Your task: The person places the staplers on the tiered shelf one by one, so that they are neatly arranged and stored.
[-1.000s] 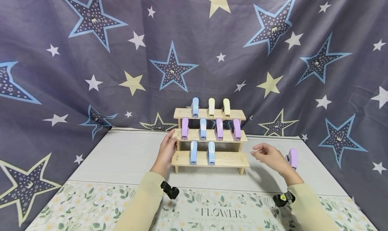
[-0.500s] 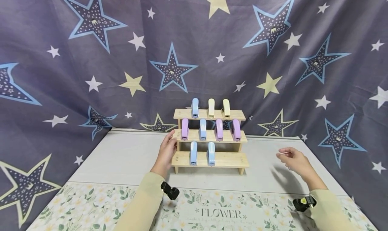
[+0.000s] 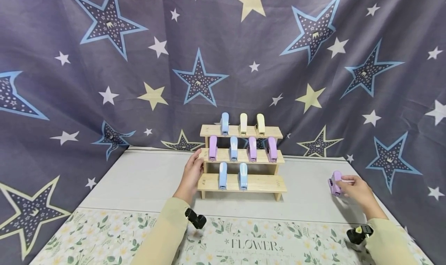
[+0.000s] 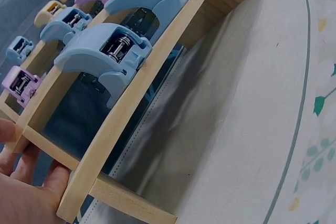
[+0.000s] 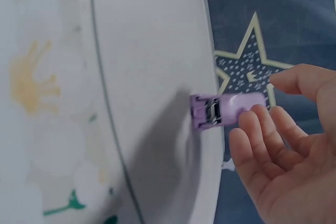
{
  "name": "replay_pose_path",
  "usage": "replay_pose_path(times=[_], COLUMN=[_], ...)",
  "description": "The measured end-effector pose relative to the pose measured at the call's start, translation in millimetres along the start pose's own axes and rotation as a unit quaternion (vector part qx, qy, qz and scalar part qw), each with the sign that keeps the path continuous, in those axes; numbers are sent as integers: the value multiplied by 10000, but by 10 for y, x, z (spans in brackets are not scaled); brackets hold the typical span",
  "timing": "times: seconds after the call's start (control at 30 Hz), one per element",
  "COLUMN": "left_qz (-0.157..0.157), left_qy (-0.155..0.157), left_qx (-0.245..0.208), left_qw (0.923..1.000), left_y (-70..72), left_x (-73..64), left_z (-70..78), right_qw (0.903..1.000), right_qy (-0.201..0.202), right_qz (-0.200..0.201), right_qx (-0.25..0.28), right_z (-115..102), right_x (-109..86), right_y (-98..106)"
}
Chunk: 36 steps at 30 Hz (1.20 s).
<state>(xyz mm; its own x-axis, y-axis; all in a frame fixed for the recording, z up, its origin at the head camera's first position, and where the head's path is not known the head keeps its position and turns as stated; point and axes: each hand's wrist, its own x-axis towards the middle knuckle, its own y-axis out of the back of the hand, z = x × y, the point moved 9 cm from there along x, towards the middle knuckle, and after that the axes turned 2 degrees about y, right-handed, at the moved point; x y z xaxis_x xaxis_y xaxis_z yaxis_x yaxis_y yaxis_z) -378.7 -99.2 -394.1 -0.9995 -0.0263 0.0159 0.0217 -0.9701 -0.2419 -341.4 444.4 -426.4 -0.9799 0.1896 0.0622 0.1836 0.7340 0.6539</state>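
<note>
A purple stapler stands on the table to the right of a three-tier wooden stand. My right hand is right beside that stapler, thumb and fingers spread around its near side. In the right wrist view, the fingertips overlap the stapler's top end, and the hand is not closed round it. My left hand grips the left side of the stand, as the left wrist view shows at its wooden frame. Blue staplers stand on the lowest tier.
Purple and blue staplers line the middle tier. One blue and two yellow staplers stand on the top tier. A star-patterned curtain hangs behind the table, whose front carries a floral cloth.
My right hand has moved away from the stand, out to the right, and is now at the purple stapler it hid half a second ago. My left hand has stayed at the stand.
</note>
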Motion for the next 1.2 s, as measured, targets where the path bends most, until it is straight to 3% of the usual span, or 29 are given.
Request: replay_pose_path(times=[0.2,0.33,0.57,1.0,1.2], left_qz=[14,50,124,154,70], left_qy=[-1,8,-52,-82,1], left_qx=[18,-51,-30,-43,-96], left_qw=[10000,10000,9999,9998,9999], left_y=[17,57,94,99,65], left_x=[24,116,226,242,185], left_z=[-16,-117,-262,-268,-189], right_qw=[9986,9963,9947,9948,9948], right_qy=[-311,-478,-669,-703,-664], right_qz=[-120,-233,-412,-286,-306], right_qx=[402,673,659,684,716], right_z=[192,272,303,312,283], right_x=[111,170,177,160,139], right_y=[-31,-98,-181,-186,-199])
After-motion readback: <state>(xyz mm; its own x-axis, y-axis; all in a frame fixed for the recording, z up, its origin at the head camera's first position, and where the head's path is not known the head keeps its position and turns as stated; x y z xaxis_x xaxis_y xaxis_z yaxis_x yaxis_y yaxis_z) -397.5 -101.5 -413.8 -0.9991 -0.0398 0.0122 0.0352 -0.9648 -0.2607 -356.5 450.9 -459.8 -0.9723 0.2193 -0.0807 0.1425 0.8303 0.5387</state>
